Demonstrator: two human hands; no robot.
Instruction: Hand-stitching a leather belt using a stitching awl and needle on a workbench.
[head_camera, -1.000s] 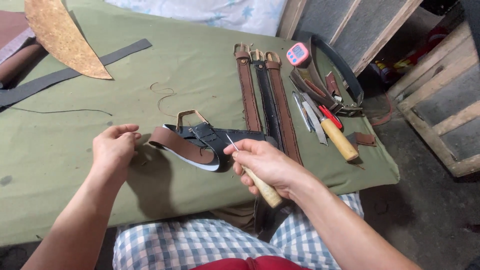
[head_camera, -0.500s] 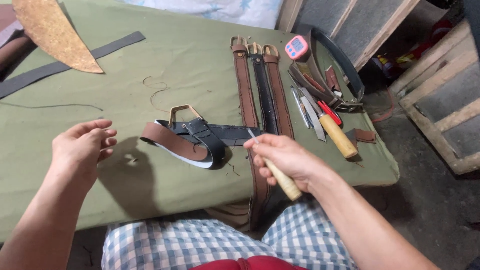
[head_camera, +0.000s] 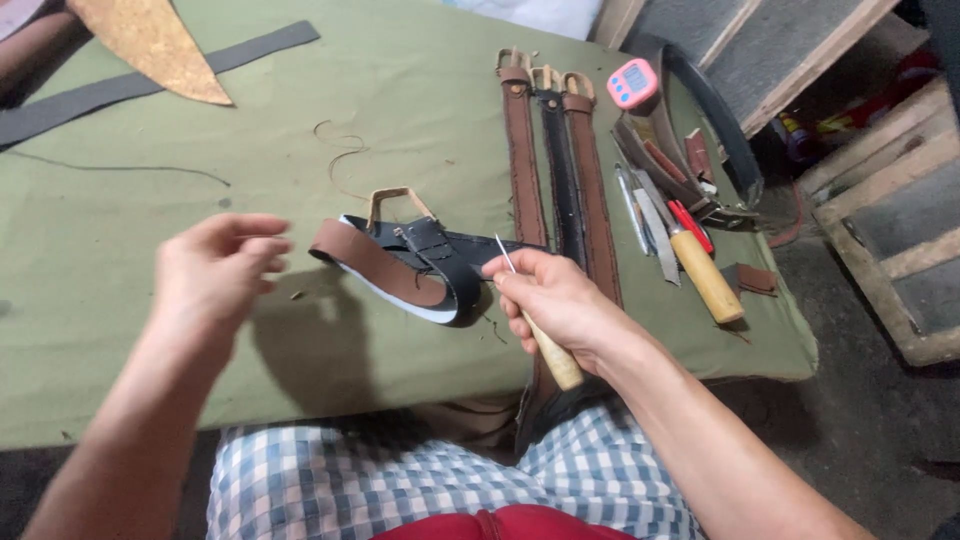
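A folded leather belt (head_camera: 400, 268), brown outside and black within, lies on the green cloth-covered table (head_camera: 120, 340) with its metal buckle (head_camera: 398, 200) at the far side. My right hand (head_camera: 555, 300) grips a wooden-handled awl (head_camera: 545, 345), its thin metal point up, just right of the belt's black strap. My left hand (head_camera: 215, 270) hovers left of the belt loop, fingers loosely curled and apart, holding nothing.
Three belts (head_camera: 555, 160) lie side by side at the back right. Beside them are a pink timer (head_camera: 634, 84), metal tools (head_camera: 645, 215), a wooden-handled tool (head_camera: 705, 275) and a curved black strap (head_camera: 715, 120). A tan leather piece (head_camera: 150, 40) and dark strip (head_camera: 120, 85) lie far left.
My left hand has let go of the belt and drawn back to the left. The right hand with the awl shifted slightly right, off the belt.
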